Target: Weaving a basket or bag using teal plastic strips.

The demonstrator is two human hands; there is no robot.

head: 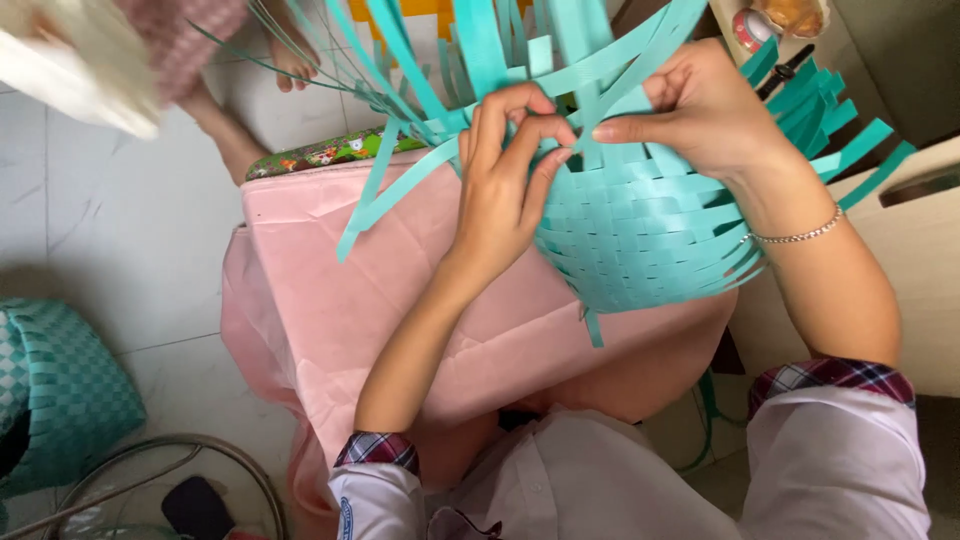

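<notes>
A half-woven basket (640, 235) of teal plastic strips rests on my lap over a pink cloth (330, 290). Loose strip ends (480, 45) fan out from its rim toward the top of the view. My left hand (505, 185) pinches a strip at the rim with thumb and forefinger. My right hand (705, 110) grips the rim just to the right, thumb pressing a strip; a thin bracelet is on that wrist.
A finished teal woven basket (60, 395) stands on the tiled floor at left. Another person's bare foot (290, 60) and leg are at upper left. A beige box (920, 230) sits at right. A patterned cushion edge (330, 150) shows behind the cloth.
</notes>
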